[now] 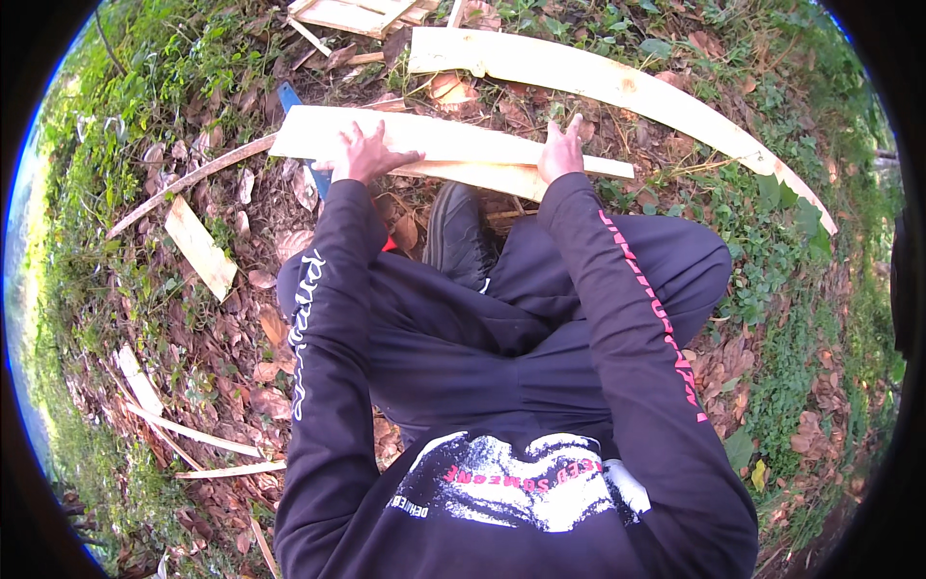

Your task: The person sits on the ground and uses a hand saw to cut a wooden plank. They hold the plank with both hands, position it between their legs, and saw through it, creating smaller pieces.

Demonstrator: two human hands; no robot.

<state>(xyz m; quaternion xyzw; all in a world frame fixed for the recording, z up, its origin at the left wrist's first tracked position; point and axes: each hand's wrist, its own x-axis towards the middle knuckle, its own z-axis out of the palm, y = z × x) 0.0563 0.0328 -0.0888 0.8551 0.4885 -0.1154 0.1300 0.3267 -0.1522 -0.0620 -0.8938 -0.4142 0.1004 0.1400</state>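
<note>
A pale wooden board [449, 142] lies crosswise in front of my legs. My left hand [367, 154] rests flat on its left part, with the fingers and thumb spread. Over the board's right end lies my right hand [561, 152]; two of its digits stretch apart past the far edge, and the rest are hidden. Under and beside this board, a second pale piece [612, 168] sticks out to the right. A blue flat strip [288, 96] shows from beneath the board's left end, and something orange-red [390, 243] peeks out by my left forearm.
A long pale plank [579, 72] stretches beyond the board to the right. More wood pieces [352, 14] lie at the top. At left are a short offcut [200, 248], a thin strip [193, 183] and several slats [198, 430]. My shoe [453, 232] is close to the board.
</note>
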